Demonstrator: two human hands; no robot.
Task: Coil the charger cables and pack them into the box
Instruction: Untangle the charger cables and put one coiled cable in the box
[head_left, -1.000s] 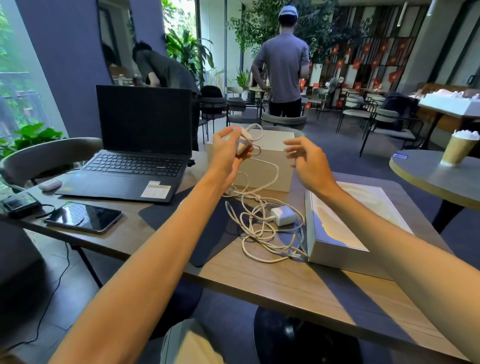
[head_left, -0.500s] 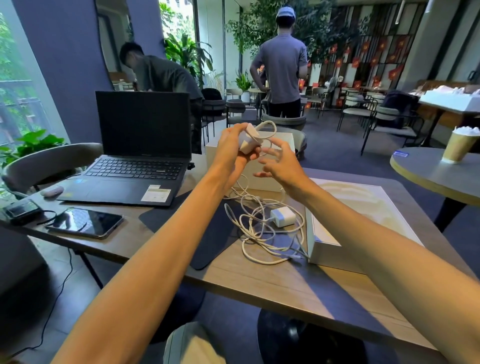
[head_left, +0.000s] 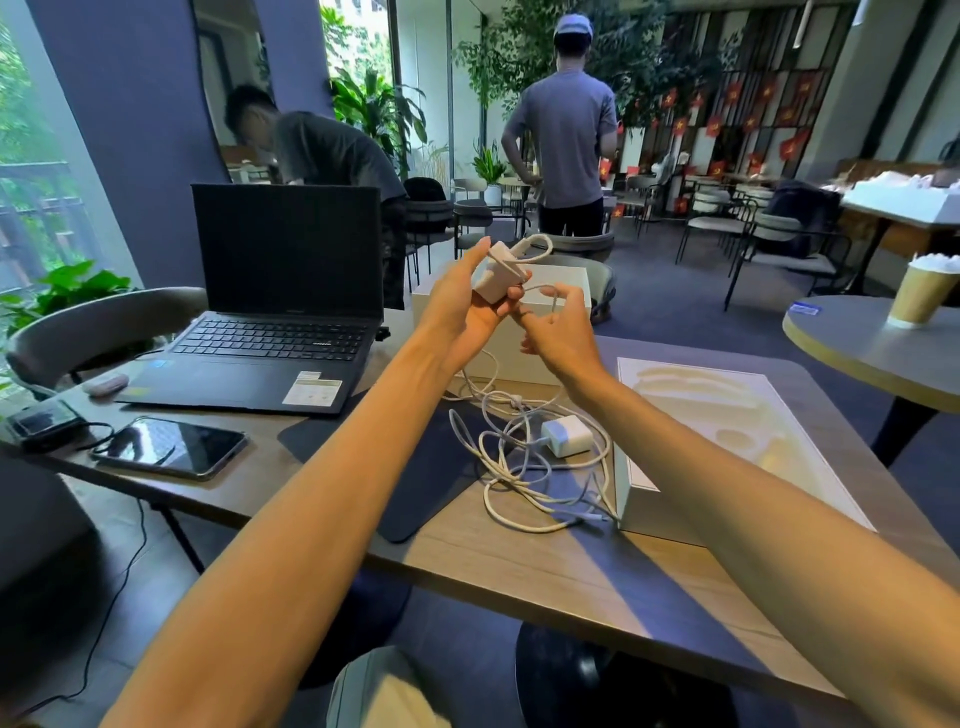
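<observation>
In left hand (head_left: 460, 307), blocky white charger (head_left: 494, 276)

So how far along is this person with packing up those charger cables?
Early on. Nothing looks coiled yet: a loose tangle lies on the table around a second adapter. In hand: the left hand grips one white adapter while the right hand pinches its cable. Left: coiling both and putting them in the white box behind the hands, whose inside is hidden.
</observation>
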